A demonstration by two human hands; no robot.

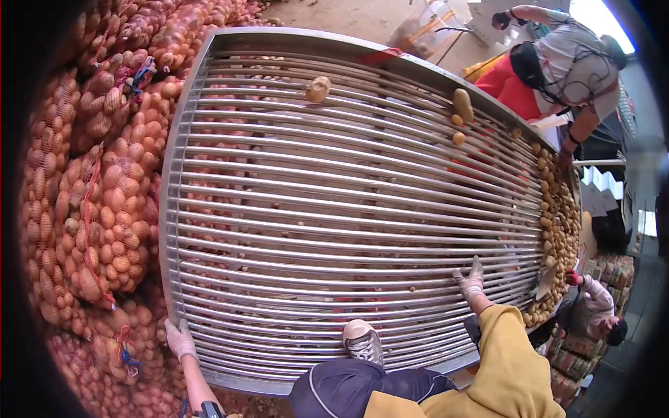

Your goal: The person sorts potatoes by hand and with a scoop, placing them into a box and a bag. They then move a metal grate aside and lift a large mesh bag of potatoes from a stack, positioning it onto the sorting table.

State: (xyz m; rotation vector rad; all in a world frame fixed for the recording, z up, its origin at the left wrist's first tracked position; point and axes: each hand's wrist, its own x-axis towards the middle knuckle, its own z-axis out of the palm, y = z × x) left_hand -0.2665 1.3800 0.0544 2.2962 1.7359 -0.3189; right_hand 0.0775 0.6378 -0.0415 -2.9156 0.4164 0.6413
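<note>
A large metal rack of parallel bars (334, 187) fills the middle of the head view. At its lower left corner my left hand (181, 339), in a pale glove, grips the metal frame (167, 230), thumb and fingers on either side of the edge. My right hand (472, 281), gloved too, lies over the bars at the right with its fingers spread and nothing in them. Beyond it, many potatoes (557, 223) are heaped along the rack's right end. A lumpy potato (318, 89) and a long potato (463, 104) rest near the far side, with small ones beside the latter.
Net sacks full of potatoes (125, 216) are piled along the left. One person (571, 63) stands at the far right by the rack; another person (596, 306) is at its right end, a red-gloved hand near the heap. My shoe (362, 341) is on the bars.
</note>
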